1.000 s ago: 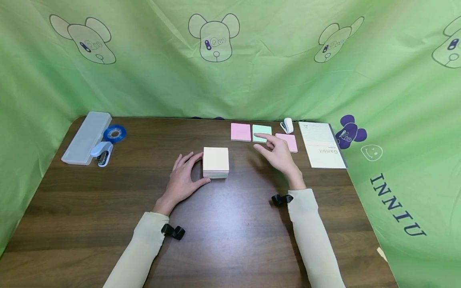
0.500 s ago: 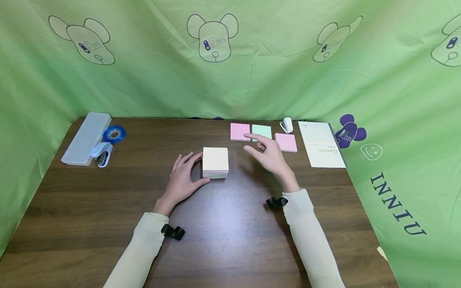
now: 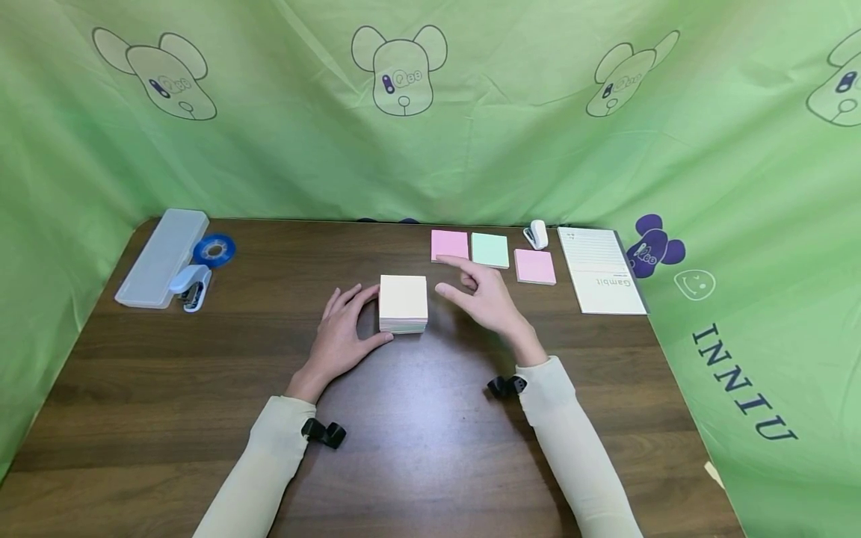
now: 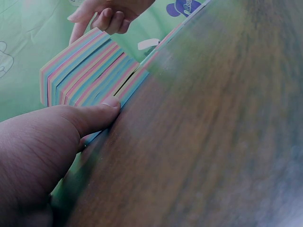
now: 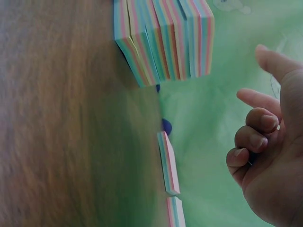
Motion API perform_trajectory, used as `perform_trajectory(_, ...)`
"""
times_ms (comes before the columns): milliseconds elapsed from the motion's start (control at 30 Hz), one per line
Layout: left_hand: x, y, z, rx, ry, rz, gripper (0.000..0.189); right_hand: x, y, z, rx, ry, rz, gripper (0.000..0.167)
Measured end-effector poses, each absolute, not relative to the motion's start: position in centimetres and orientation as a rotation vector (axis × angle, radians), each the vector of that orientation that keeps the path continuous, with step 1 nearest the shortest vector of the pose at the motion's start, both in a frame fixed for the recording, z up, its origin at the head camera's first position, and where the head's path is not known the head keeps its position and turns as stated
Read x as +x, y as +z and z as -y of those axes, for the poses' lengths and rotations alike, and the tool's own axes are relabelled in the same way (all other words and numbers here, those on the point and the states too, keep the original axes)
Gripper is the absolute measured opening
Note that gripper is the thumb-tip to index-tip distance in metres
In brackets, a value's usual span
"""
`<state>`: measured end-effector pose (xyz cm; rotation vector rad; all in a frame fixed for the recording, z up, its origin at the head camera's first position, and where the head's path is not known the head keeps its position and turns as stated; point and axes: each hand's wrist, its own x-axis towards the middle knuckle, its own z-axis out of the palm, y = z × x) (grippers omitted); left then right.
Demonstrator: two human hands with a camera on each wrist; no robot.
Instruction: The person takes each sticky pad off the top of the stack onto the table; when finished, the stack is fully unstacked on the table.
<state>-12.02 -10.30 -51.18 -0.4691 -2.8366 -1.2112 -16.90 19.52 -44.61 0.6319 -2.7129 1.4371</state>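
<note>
A tall stack of sticky note pads (image 3: 403, 299) stands on the table, cream on top, with pink, yellow and blue layers along its sides in the wrist views. My left hand (image 3: 341, 336) holds it at the left, thumb (image 4: 102, 116) against the near lower side and index finger at the far left edge. To the right of the stack, my right hand (image 3: 486, 297) hovers with thumb and index finger extended and the other fingers loosely curled. It holds nothing. Behind it lie a pink sticky note pad (image 3: 449, 243), a mint green pad (image 3: 489, 250) and another pink pad (image 3: 534, 267).
At the back right are a small white stapler (image 3: 537, 235) and a lined notepad (image 3: 601, 270). On the far left lie a pale blue case (image 3: 164, 258), a blue tape roll (image 3: 214, 250) and a blue stapler (image 3: 191, 287). Green cloth (image 3: 289, 149) hangs behind the table.
My right hand has moved left and slightly nearer, from in front of the mint green pad to close beside the stack. The left hand and the stack have stayed put.
</note>
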Motion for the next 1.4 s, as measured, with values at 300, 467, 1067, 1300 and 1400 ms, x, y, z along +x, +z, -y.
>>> perform_trajectory(300,-12.0,-51.2,10.3,-0.470,-1.205,2.838,0.092,-16.4,-45.5,-18.2,0.680,1.388,2.817,0.075)
perform_trajectory(467,-12.0,-51.3,10.3,-0.472,-1.203,2.834,0.092,-16.2,-46.0,-17.3,0.716,1.311,2.866,0.086)
perform_trajectory(1067,-12.0,-51.2,10.3,-0.472,-1.190,2.835,0.092,-15.7,-46.8,-16.1,0.671,1.285,2.917,0.091)
perform_trajectory(1300,-11.9,-51.1,10.3,-0.464,-1.186,2.842,0.092,-16.1,-46.5,-16.9,0.706,1.303,2.883,0.084)
perform_trajectory(1400,-11.9,-51.2,10.3,-0.462,-1.184,2.844,0.092,-16.3,-46.2,-17.4,0.720,1.297,2.865,0.081)
